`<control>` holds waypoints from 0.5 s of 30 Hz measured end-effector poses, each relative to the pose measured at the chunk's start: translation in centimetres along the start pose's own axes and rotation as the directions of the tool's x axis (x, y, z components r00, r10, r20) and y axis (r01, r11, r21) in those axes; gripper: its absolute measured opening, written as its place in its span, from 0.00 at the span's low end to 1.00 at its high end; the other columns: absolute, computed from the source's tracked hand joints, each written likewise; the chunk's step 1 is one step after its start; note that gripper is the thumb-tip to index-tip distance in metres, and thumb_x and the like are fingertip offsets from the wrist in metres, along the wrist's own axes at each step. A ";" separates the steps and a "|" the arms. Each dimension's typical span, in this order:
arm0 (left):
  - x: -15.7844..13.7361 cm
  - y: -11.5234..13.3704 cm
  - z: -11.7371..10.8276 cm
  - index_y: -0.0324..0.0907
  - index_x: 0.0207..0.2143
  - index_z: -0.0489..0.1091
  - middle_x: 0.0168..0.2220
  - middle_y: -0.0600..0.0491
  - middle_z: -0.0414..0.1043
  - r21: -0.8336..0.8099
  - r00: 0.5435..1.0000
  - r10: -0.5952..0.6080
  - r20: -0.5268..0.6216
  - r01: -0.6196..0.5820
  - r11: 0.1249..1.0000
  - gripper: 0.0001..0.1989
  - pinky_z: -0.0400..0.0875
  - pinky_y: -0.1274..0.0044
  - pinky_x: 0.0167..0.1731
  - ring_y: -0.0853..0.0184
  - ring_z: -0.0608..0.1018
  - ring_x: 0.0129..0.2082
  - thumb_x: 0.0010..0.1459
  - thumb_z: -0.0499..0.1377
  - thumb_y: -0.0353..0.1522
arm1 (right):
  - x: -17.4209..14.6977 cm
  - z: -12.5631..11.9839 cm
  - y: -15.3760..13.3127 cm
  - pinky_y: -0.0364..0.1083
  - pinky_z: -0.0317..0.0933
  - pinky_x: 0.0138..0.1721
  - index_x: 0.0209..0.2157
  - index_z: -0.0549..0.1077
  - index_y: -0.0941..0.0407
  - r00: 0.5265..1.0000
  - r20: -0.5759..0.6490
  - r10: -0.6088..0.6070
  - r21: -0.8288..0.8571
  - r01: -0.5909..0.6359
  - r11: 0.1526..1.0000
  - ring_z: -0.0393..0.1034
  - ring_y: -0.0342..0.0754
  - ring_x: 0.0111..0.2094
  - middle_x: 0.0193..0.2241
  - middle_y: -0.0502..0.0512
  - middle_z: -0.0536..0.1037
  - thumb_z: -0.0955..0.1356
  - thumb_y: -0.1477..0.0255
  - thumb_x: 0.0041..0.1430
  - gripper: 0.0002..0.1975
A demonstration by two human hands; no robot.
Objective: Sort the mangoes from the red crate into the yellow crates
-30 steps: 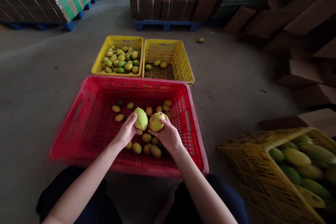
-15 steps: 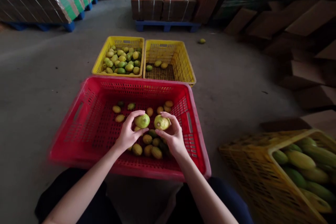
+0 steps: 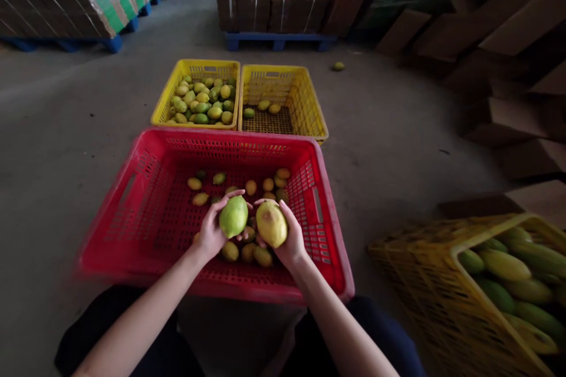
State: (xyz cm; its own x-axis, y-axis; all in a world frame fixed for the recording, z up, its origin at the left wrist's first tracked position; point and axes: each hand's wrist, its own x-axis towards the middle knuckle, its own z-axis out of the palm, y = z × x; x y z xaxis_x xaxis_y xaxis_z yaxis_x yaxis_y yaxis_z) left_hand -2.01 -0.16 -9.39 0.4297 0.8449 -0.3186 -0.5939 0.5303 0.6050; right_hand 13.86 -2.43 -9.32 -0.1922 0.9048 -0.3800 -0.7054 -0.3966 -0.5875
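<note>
The left hand [image 3: 211,234] and right hand [image 3: 289,240] hide the backs of the green mango [image 3: 233,216] and yellow mango [image 3: 271,224] and some fruit below. The tilted yellow crate [image 3: 424,283] is cut off by the right edge.

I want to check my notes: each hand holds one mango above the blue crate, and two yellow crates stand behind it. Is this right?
Not quite: the crate below the left hand and right hand is red, not blue, as the head view shows. Each hand holds one mango; two yellow crates stand behind.

One head-worn view — looking forward and down, close over the red crate [image 3: 145,188].
</note>
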 end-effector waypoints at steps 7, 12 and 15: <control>-0.2 -0.3 0.3 0.44 0.53 0.70 0.34 0.51 0.78 -0.503 0.955 -0.217 -0.202 0.089 0.860 0.19 0.77 0.74 0.36 0.65 0.81 0.36 0.61 0.50 0.32 | 0.4 -0.2 1.0 0.43 0.70 0.24 0.39 0.74 0.56 0.986 -0.079 0.149 0.406 -0.105 0.908 0.77 0.47 0.27 0.31 0.54 0.82 0.64 0.62 0.59 0.14; -0.1 -0.1 0.2 0.46 0.54 0.70 0.38 0.50 0.79 -0.570 0.954 -0.219 -0.205 0.065 0.819 0.20 0.76 0.72 0.40 0.65 0.81 0.37 0.64 0.46 0.33 | 0.4 0.0 1.1 0.44 0.70 0.24 0.41 0.73 0.55 0.984 -0.087 0.157 0.435 -0.105 0.894 0.77 0.48 0.28 0.33 0.53 0.82 0.62 0.61 0.62 0.14; -0.1 -0.1 0.1 0.46 0.55 0.70 0.38 0.50 0.80 -0.566 0.962 -0.201 -0.183 0.064 0.822 0.21 0.75 0.73 0.41 0.66 0.81 0.36 0.64 0.46 0.34 | 0.3 0.4 1.0 0.44 0.70 0.24 0.43 0.73 0.55 0.982 -0.104 0.160 0.444 -0.098 0.891 0.77 0.48 0.27 0.34 0.54 0.82 0.59 0.61 0.64 0.17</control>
State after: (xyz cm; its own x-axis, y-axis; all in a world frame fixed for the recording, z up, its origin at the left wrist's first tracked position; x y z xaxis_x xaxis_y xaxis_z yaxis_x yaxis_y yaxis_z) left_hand -1.88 -0.32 -9.32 0.4084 0.7196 -0.5616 -0.8457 0.5298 0.0639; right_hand 12.87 -2.47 -9.76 -0.2305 0.8087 -0.5411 -0.9123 -0.3730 -0.1690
